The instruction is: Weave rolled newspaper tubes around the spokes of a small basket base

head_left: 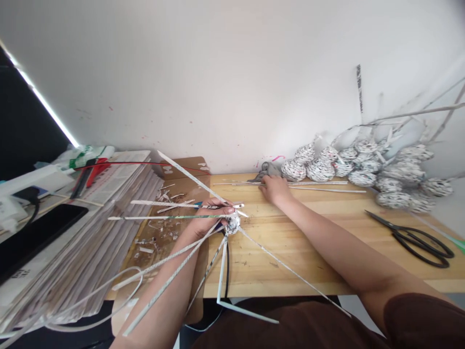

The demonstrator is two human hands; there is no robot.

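Note:
My left hand is closed on a small woven paper piece above the bench. Rolled paper strips stick out from this piece on several sides. One strip is bent sharply near the bench's front edge, and another runs down to the right. At the back of the bench, my right hand has its fingers curled against a crumpled grey cloth; the fingertips are partly hidden. Thin paper rods lie beside and under that hand.
Woven paper balls are piled at the back right against the wall. Black scissors lie at right. To the left are a tall newspaper stack, a black phone and a brown board scattered with paper scraps.

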